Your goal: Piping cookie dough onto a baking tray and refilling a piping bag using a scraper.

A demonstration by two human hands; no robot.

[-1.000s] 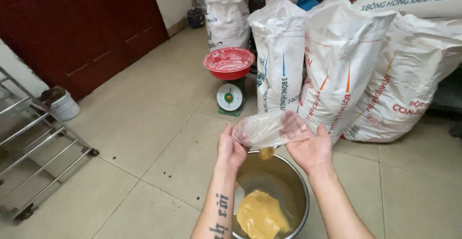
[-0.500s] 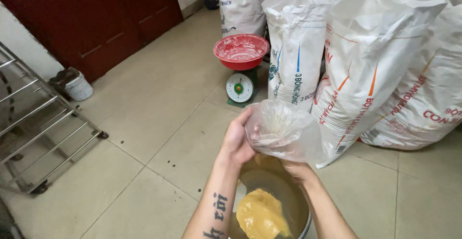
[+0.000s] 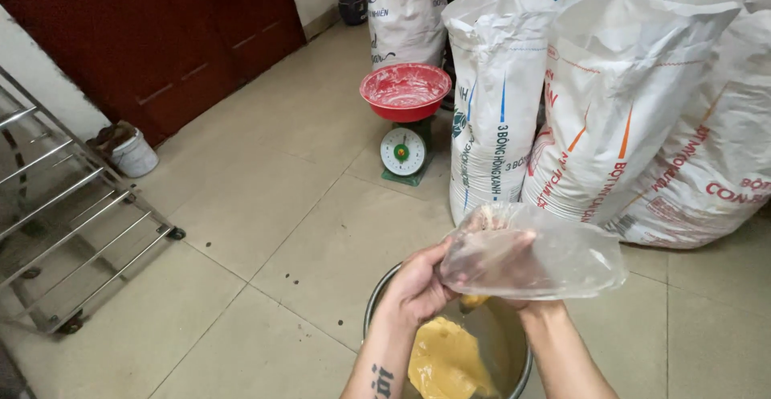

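Both hands are up over the steel pot right now, and I'm watching them work a clear plastic bag. My left hand has its fingers curled shut on the near end of the bag, pinching the film at the mouth so it can't slip. My right hand is inside the bag, wearing it like a glove; through the cloudy plastic I can make out the fingers bent, but how tightly they close I cannot tell. A small bit of yellow shows just under the bag, at the pot's rim, and it matches the yellow dough lying down in the pot.

Held this way, directly above the pot, anything that drops off the plastic lands with the rest of the dough rather than on the tiled floor. I'd judge the grip at the mouth is there to keep the bag taut against the hand inside it.

Beyond the hands, a green dial scale sits on the floor with a red basin on top, well apart from the pot. Big white sacks lean together along the right, just beside the scale. A metal rack stands off to the left, with a small white bucket near the dark red door.
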